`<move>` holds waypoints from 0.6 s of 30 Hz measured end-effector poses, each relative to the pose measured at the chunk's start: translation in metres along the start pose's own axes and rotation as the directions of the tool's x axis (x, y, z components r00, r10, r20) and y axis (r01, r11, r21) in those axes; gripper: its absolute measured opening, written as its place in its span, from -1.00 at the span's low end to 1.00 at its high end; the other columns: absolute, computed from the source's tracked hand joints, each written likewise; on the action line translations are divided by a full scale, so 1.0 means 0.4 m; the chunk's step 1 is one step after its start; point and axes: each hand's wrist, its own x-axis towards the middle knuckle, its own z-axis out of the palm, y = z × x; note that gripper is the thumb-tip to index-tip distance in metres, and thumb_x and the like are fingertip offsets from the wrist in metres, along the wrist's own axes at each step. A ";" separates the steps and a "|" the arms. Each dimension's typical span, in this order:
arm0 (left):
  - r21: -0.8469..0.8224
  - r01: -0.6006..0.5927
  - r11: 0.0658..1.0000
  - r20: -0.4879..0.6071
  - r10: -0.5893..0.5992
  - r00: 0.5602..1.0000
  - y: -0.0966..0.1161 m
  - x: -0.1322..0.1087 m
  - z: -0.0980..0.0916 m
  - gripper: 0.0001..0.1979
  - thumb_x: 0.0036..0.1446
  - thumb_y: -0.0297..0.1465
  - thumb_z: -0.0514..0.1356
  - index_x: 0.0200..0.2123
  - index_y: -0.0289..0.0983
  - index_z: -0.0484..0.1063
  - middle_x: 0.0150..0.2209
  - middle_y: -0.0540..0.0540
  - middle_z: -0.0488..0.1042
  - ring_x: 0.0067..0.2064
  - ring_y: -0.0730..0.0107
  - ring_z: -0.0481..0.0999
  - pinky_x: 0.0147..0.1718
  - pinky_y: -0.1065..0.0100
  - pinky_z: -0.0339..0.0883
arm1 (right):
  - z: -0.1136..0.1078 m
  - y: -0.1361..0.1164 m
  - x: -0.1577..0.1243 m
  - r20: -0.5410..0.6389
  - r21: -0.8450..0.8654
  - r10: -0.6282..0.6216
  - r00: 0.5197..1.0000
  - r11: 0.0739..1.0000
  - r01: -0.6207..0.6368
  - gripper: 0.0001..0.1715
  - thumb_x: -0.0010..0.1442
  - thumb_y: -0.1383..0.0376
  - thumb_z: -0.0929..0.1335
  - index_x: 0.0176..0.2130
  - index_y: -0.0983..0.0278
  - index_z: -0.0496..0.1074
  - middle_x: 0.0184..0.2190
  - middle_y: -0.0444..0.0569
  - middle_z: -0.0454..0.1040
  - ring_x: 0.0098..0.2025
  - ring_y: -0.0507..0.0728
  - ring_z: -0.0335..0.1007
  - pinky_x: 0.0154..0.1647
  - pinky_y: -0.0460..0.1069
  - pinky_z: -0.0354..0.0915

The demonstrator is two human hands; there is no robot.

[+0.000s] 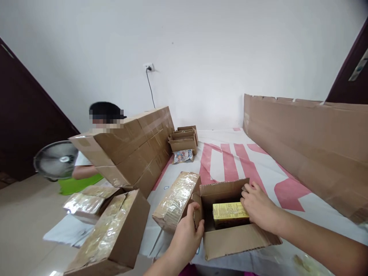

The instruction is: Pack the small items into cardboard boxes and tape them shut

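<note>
An opened cardboard box (227,245) stands before me, its flaps raised or folded out. Inside it lies a yellow carton (230,211) printed with small text. My left hand (188,232) grips the box's left flap, fingers and thumb closed around its edge. At the opposite side my right hand (260,207) has its fingers curled over the right flap, close to the end of the yellow carton. That hand covers part of the flap and of the carton's right end. Touching the box on its left is a taped cardboard box (179,195).
More taped boxes (109,234) lie at lower left. A long stack of cartons (138,142) stands behind them, with a person (86,165) beyond it near a fan (59,159). Several open boxes (184,143) sit farther back. A tall cardboard barrier (304,149) borders the right.
</note>
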 end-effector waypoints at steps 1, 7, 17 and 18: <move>0.012 0.004 1.000 0.013 -0.004 1.000 0.002 0.007 -0.005 -0.74 0.16 -0.45 -0.01 -0.06 -0.17 0.11 -0.39 0.00 0.44 -0.35 0.20 0.49 -0.30 0.26 0.27 | -0.009 0.010 -0.003 -0.039 0.082 0.010 0.999 0.997 -0.007 -0.78 -0.11 0.40 0.42 -0.34 0.30 0.54 -0.31 0.13 0.53 -0.11 0.37 0.31 -0.01 0.30 0.17; 0.096 0.016 0.995 0.009 -0.017 1.000 0.044 0.081 -0.041 -0.68 0.11 -0.58 -0.01 -0.06 -0.21 0.14 -0.40 -0.03 0.45 -0.32 0.22 0.52 -0.30 0.29 0.28 | -0.038 0.113 -0.063 -0.316 0.756 0.424 0.849 0.653 -0.045 -0.53 -0.05 0.26 0.40 -0.08 0.19 0.38 -0.10 -0.03 0.49 -0.08 0.22 0.38 -0.05 0.09 0.33; 0.105 -0.014 0.994 -0.094 0.024 0.995 0.167 0.493 -0.056 -0.62 0.24 -0.45 0.14 0.12 -0.27 0.26 -0.04 -0.21 0.46 0.01 0.14 0.47 0.02 0.08 0.30 | 0.021 0.215 -0.120 -0.365 0.919 0.895 0.256 0.304 0.250 -0.30 0.07 0.00 0.43 0.12 0.16 0.21 0.03 0.06 0.41 0.00 0.26 0.41 -0.07 0.13 0.42; 0.086 -0.006 0.996 -0.089 0.014 0.996 0.161 0.519 -0.052 -0.64 0.25 -0.38 0.16 0.11 -0.26 0.29 0.01 -0.19 0.44 0.01 0.16 0.46 0.02 0.06 0.32 | 0.042 0.213 -0.122 -0.341 0.934 0.894 0.292 0.288 0.210 -0.28 0.07 -0.01 0.43 0.12 0.18 0.22 0.04 0.08 0.41 0.01 0.26 0.41 -0.06 0.12 0.42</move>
